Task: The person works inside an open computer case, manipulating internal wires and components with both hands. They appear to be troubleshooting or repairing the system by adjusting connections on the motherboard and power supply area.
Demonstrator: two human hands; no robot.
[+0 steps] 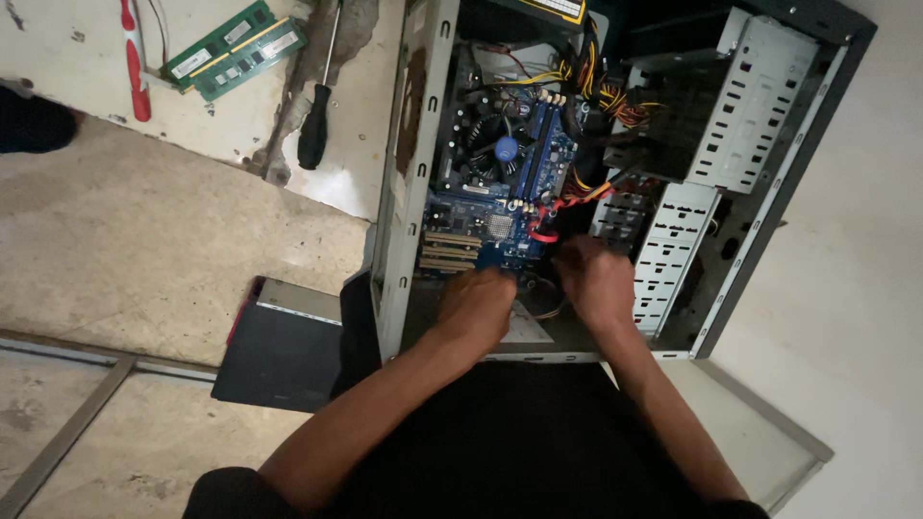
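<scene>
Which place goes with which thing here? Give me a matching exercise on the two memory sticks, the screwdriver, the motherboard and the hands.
Things:
1. memory sticks
2. screwdriver
3. motherboard
4. left hand and right hand

Places:
A. fixed inside the open computer case
B. at the lower edge of the board, inside the case
C. on the floor at top left
D. on the floor just left of the case

Pairs: 1-C, 2-D, 3-A, 4-B
</scene>
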